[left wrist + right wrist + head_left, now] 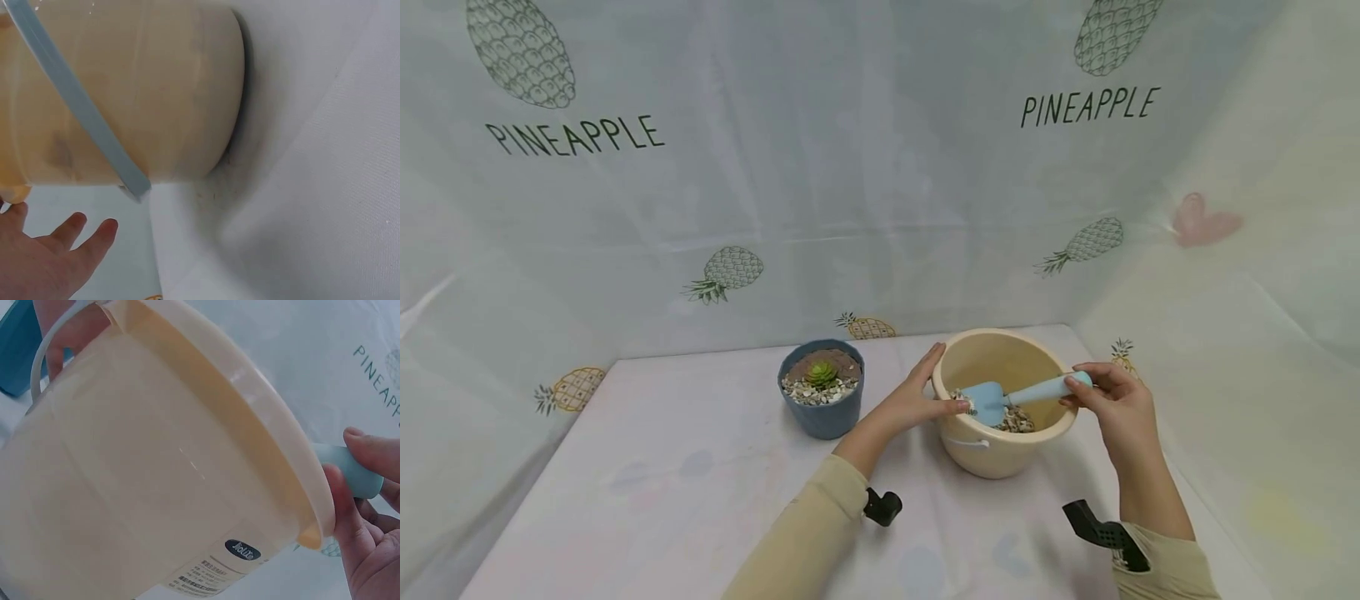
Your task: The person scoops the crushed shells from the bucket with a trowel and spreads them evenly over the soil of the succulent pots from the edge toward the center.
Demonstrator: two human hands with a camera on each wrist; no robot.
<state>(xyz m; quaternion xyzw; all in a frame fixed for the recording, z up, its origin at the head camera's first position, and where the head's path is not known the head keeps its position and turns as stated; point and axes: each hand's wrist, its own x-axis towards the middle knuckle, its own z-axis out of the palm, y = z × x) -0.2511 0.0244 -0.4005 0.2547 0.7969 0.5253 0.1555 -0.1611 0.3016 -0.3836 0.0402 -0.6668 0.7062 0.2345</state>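
A cream plastic bucket [992,460] stands at the right of the table, with pebbles [1017,422] in its bottom. My left hand [910,402] holds the bucket's left rim, thumb over the near edge and fingers spread along the outside. With thumb and fingers, my right hand [1126,410] pinches the handle end of a light blue trowel [1037,392]. The trowel lies across the bucket's mouth, its blade at the near left inner wall beside some pale pebbles. In the right wrist view the handle [347,467] sticks out past the rim.
To the left of the bucket stands a blue pot [824,417] with a green succulent [822,373], brown soil and pale pebbles. The bucket's pale bail handle [81,106] hangs down its side. A pineapple-print sheet [880,167] rises behind the table [700,467].
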